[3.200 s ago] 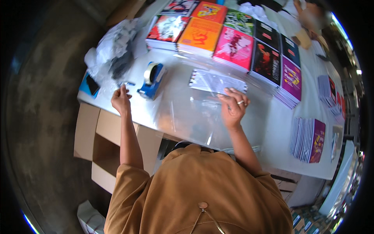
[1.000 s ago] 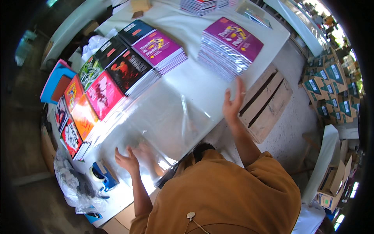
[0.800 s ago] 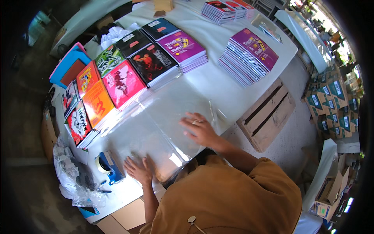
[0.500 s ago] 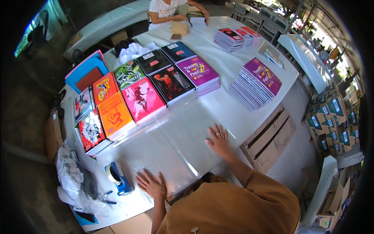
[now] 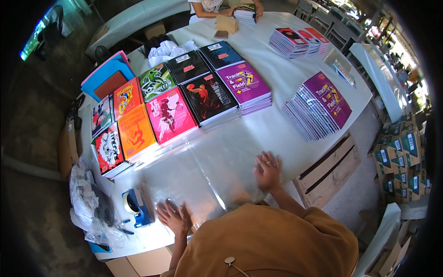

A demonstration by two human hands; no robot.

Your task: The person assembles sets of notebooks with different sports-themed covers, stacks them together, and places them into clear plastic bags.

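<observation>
A clear plastic sheet [image 5: 184, 177] with a shiny crease lies on the white-covered table in front of me. My left hand [image 5: 173, 218] rests at its near left part, palm down with fingers spread and nothing held. My right hand [image 5: 267, 171], wearing a ring, lies at the sheet's right side, fingers loosely bent and apart, also holding nothing. Just beyond the sheet stand stacks of spiral notebooks, among them a pink one [image 5: 170, 115], an orange one [image 5: 137, 134] and a black one [image 5: 207, 99]. A blue tape dispenser [image 5: 144, 211] is near my left hand.
Purple notebooks [image 5: 318, 104] lie fanned out at right. More notebooks [image 5: 288, 41] are stacked farther back, near a person [image 5: 210, 8] handling books. Crumpled plastic [image 5: 87, 198] lies at the left edge. A wooden pallet [image 5: 327, 171] and cartons [image 5: 399, 157] stand right of the table.
My right hand has drawn slightly toward me, its fingers less spread. My left hand stays flat near the same spot. The view has shifted a little.
</observation>
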